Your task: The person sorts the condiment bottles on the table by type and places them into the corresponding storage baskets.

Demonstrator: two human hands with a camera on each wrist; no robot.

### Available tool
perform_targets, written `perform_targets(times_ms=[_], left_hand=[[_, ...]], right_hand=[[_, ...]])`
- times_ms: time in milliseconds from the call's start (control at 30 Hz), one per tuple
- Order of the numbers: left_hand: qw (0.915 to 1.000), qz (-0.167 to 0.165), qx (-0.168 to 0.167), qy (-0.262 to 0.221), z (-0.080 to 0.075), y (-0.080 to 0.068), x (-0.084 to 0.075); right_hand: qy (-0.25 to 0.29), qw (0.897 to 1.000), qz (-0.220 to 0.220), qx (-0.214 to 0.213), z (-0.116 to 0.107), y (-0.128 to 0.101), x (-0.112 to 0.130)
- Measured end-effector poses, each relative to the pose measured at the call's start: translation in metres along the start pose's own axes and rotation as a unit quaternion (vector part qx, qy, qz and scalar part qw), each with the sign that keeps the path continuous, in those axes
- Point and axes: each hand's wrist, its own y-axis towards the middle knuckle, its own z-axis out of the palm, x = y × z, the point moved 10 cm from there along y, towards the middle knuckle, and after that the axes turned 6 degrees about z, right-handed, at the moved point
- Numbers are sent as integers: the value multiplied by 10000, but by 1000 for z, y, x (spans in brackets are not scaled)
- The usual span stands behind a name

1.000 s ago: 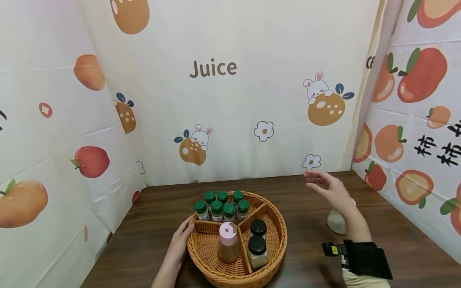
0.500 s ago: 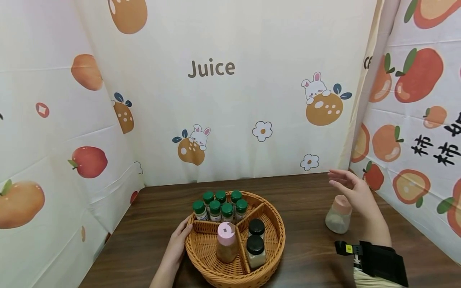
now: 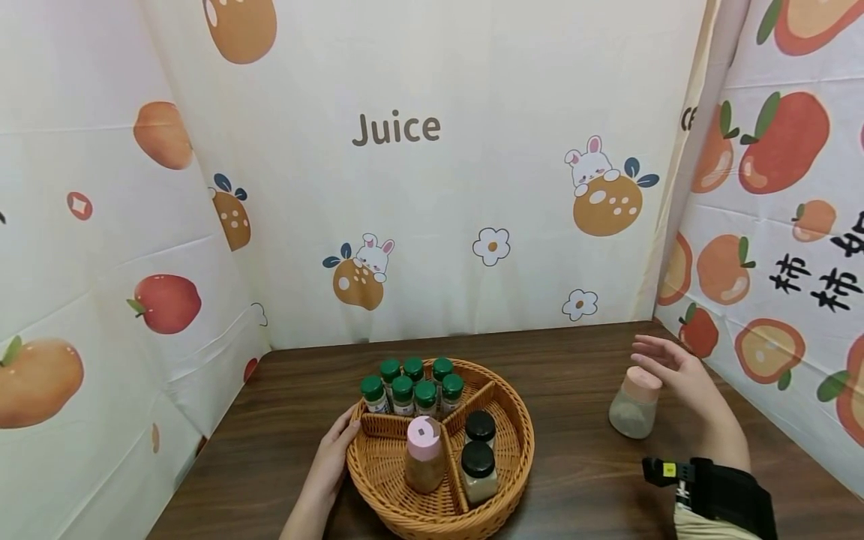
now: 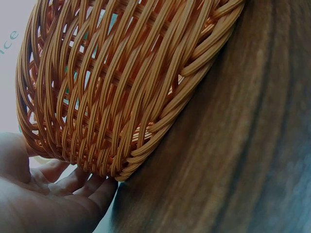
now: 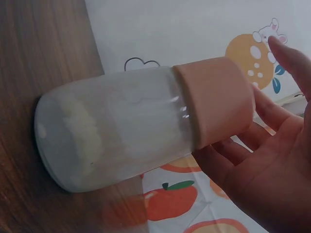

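At the left side of a round wicker basket (image 3: 378,469), my left hand (image 3: 332,450) grips the wall with the thumb near the rim. In the left wrist view its fingers (image 4: 73,182) bend against the woven side. To the right, a clear jar (image 3: 633,415) with a peach-coloured cap (image 5: 216,102) stands upright on the table, some pale contents at its bottom. My right hand (image 3: 685,379) is beside and slightly above that cap, fingers loosely bent and spread from the thumb. In the right wrist view the fingertips are right behind the cap, and the thumb is apart from it.
Dividers split the basket into sections. Several green-capped bottles (image 3: 403,390) fill the back left one, a pink-capped bottle (image 3: 425,461) stands in front, and two black-lidded jars (image 3: 479,480) are at the right. Printed cloth (image 3: 439,285) walls off the dark wooden table (image 3: 567,480).
My right hand has moved right and then down beside the peach-capped jar, which it partly covered a second ago. The left hand and the basket stay in place.
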Motion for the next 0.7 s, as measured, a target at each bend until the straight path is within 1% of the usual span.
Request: perform_targets(times_ms=[233,300,400,467,600,700], left_hand=[[10000,21,24,0,0,0,0],[10000,19,14,-19,0,0,0],[10000,11,7,-54,0,1,0],[10000,8,-2,-77,1,1,0],[10000,0,-2,-90,1,0,0],[10000,-1,6,-83,1,0,0]], right_hand=[[-20,9967,317,748,19,1,-21],[-45,9960,294,848,22,1,-23],[-198,9955,254,888,22,0,-24],[-314,9940,442,946,22,-1,-29],[-442,9877,969,1149,23,-5,-43],[-434,9859,991,1273,23,-9,-47]])
